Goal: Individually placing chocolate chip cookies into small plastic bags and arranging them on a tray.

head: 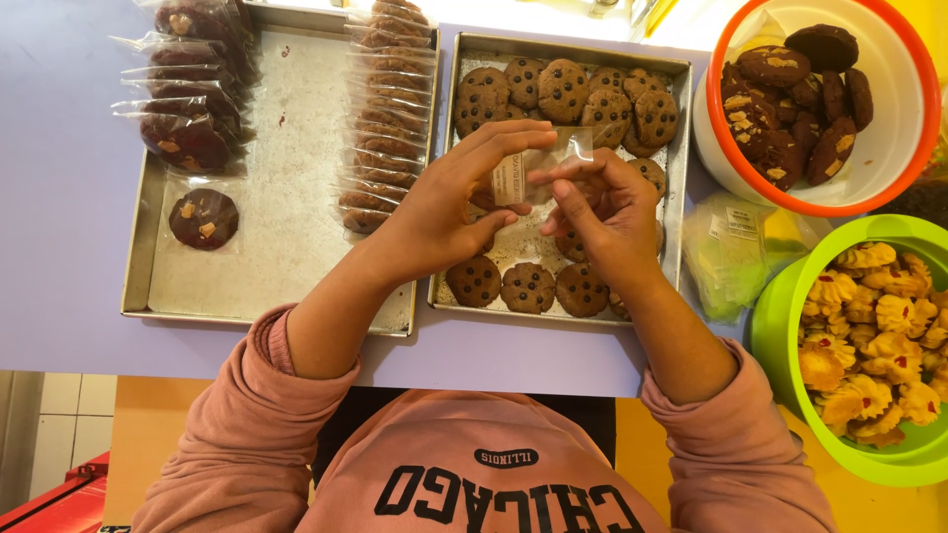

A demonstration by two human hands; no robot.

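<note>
Pink sweatshirt sleeves (247, 464), soft and pushed up the forearms, lie closest to the camera, and both arms reach up over a metal tray. Left hand (444, 202) has its fingers stretched long, the fingertips and thumb pinching one edge of a small clear plastic wrapper (528, 173) that bears a pale label. Right hand (597, 207) is curled tighter, its fingertips nipping the opposite edge, so the thin, glossy wrapper sits stretched between the 2 hands, touching both, just above the tray.

Below them the shallow rectangular right tray (679, 148) of dull metal holds round, rough brown chocolate-chip cookies (563, 89), crowded along the far end and in a row of about 3 at the near edge. Just beside it on the left, a second, larger metal tray (286, 178) carries a neat overlapping row of wrapped cookies (387, 118) along its right side and darker, reddish wrapped cookies (193, 133) at its far left.

To the right, a white tub with an orange rim (894, 148) holds dark cookies with pale flecks, a green bowl (780, 336) holds ridged yellow swirl biscuits with red dots, and a stack of empty clear wrappers (731, 252) lies between the right tray and the bowl. All rest on a pale lilac surface (59, 197).
</note>
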